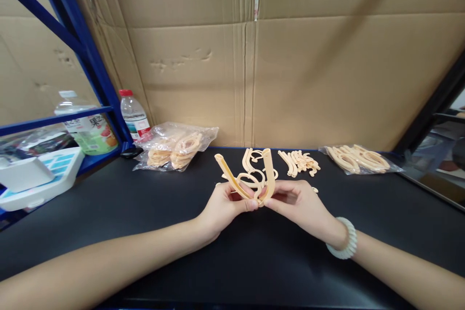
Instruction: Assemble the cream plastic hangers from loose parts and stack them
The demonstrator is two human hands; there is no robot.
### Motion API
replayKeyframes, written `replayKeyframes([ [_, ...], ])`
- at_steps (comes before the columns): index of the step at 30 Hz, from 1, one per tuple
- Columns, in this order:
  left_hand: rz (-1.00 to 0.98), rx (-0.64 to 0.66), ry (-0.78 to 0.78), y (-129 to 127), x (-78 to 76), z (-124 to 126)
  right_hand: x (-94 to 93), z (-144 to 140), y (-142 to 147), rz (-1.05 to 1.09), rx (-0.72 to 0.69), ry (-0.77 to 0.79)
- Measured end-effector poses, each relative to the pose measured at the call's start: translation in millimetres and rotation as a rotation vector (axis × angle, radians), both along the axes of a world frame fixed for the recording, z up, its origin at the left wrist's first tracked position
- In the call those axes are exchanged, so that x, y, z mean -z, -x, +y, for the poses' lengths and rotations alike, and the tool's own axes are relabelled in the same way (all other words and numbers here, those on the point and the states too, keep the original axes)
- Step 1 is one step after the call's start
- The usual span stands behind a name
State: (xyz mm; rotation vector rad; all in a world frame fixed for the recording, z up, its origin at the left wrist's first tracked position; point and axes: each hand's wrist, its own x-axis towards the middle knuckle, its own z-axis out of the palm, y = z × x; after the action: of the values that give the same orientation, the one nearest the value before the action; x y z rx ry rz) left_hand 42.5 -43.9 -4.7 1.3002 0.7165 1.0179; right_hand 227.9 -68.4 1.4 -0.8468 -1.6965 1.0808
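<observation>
My left hand (223,208) is closed, pinching the lower end of a curved cream plastic hanger arm (229,174) that slants up to the left. My right hand (303,203) is also closed, gripping a second cream hanger arm (269,169) that rises nearly upright. The lower ends of both arms meet between my fingertips in a V shape; whether they are locked together I cannot tell. Just behind them are cream rings and curved pieces (250,160) on the black table, partly hidden by my hands and the held arms.
Loose cream arms and small hooks (298,162) lie behind my right hand. Bagged cream parts stand at back left (174,147) and right (358,159). A red-capped bottle (133,116) stands by the blue rack frame (78,43). Cardboard (196,82) walls the back of the black table (152,261).
</observation>
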Motion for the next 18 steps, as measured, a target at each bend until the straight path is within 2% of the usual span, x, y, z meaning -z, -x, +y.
replayKeyframes([
  [13,0.051,0.011,-0.037,-0.5,-0.2,0.6,-2.2,-2.2,7.3,0.070,0.134,0.069],
  [18,0.051,0.009,-0.019,0.4,-1.1,0.8,-4.7,4.4,-1.3,0.044,0.070,0.086],
])
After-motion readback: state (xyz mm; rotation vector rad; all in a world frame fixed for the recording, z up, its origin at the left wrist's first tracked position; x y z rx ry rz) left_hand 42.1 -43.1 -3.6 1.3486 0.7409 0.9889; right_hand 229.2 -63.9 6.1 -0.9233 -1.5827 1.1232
